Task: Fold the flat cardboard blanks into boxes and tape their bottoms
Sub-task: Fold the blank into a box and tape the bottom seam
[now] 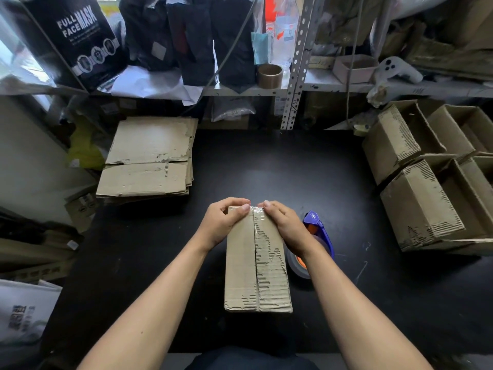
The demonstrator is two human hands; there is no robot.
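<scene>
Leftmost, we are keeping the blanks stacked flat at the table's far left corner, within reach for the next fold. At centre, we are holding the box bottom-up on the table so the flap seam faces us; clear tape is running along it. Our left hand and right hand are curling over the far edge, fingertips nearly meeting, apparently pressing the tape end down over that edge. Just right of the box, the dispenser is lying beside our right wrist. Farther right, finished boxes are resting on their sides, out of the way.
</scene>
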